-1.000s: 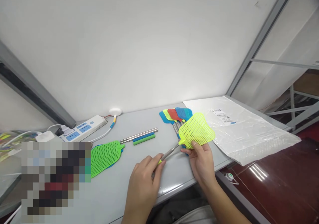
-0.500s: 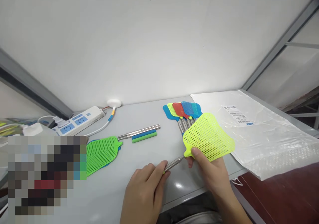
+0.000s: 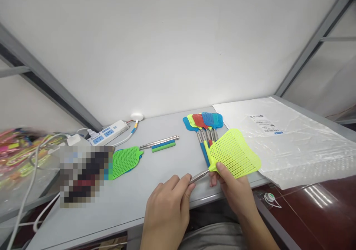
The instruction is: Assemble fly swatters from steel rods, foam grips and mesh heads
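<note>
A yellow fly swatter with a metal rod lies across both hands above the table's front edge. My right hand pinches the base of its perforated head, thumb on top. Wrapped round the rod's lower end, my left hand hides the handle. Behind the yellow head several swatters lie fanned out, with blue, yellow, red and teal heads and metal rods. To the left rest metal rods, a blue tube and a green tube. Green swatter heads are stacked farther left, a blue one under them.
A white plastic mailer with a label covers the table's right side. At the back left are a power strip and a white round device with cables. Colourful bagged items lie at far left. A blurred patch covers part of the left.
The camera view has shifted, showing more of the left side and floor. Both hands still hold the yellow swatter, and its head has barely moved in the picture.
</note>
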Demonstrator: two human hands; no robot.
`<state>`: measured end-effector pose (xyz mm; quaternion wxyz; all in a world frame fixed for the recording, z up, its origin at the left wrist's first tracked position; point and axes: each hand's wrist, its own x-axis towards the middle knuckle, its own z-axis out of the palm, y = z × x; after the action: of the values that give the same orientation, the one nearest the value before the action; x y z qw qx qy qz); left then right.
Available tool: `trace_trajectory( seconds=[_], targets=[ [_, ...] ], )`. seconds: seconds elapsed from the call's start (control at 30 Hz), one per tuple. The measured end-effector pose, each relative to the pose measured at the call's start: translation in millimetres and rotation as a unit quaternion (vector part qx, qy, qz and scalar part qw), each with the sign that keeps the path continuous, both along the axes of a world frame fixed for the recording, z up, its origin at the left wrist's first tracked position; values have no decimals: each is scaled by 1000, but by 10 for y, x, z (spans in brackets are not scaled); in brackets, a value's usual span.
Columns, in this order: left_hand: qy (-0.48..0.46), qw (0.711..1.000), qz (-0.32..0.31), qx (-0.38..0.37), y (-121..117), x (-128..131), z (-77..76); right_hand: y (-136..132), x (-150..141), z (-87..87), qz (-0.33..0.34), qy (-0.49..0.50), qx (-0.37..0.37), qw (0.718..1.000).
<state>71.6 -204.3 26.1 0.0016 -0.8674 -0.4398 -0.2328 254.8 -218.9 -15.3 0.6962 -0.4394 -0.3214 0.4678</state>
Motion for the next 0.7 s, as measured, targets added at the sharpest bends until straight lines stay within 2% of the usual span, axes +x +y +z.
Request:
trace_trajectory(
  seconds=[0.13, 0.23, 0.33, 0.5, 0.7],
  targets=[
    [-20, 1000, 1, -7, -112, -75, -117, -70, -53, -35, 68, -69, -36, 995],
    [-58, 998, 10, -1, -247, -138, -253, -99, -82, 11, 73, -127, -62, 987],
    [-62, 998, 9, -8, -347, -144, -310, -110, -102, 51, 73, -169, -65, 981],
    [-25, 999, -2, -32, -384, -126, -245, -129, -109, 73, 110, -223, -6, 969],
    [6, 994, -10, -109, -382, -266, -106, -220, -159, 88, 124, -250, -15, 960]
  ],
)
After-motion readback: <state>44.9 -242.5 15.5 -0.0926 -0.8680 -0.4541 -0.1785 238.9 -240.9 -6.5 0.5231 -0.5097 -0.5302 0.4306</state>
